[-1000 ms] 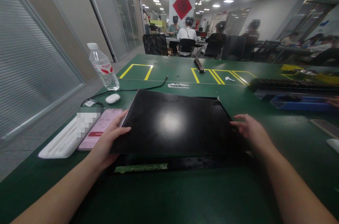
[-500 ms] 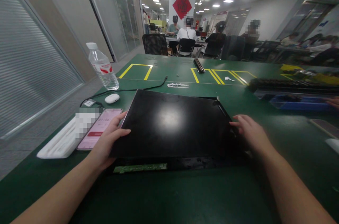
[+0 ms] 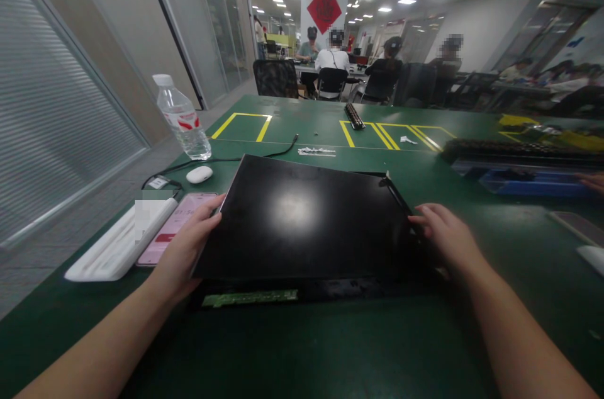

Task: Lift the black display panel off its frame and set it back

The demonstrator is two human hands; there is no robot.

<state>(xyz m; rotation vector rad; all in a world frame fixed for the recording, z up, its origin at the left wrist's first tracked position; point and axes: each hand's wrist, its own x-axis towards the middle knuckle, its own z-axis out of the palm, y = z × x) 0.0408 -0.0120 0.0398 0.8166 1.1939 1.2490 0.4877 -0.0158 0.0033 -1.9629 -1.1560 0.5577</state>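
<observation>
A glossy black display panel (image 3: 302,241) lies tilted over a black frame (image 3: 358,290), its left side raised. My left hand (image 3: 186,245) grips the panel's left edge, with the fingertips partly hidden behind it. At the right edge, where panel and frame meet, my right hand (image 3: 438,232) is closed with its fingertips against the side. Which of the two layers those fingers pinch is hard to make out. Along the frame's front edge runs a green circuit board strip (image 3: 250,297).
Left of the panel are a phone (image 3: 163,241), a white elongated case (image 3: 108,254), a white mouse-like object (image 3: 199,175), a black cable (image 3: 255,157) and a water bottle (image 3: 184,125). A blue tray (image 3: 528,184) stands right. Another person's hand (image 3: 593,181) shows at the right edge.
The panel's left side has risen slightly and shifted left with my left hand, whose thumb has moved to the edge. My right hand stays nearly in place.
</observation>
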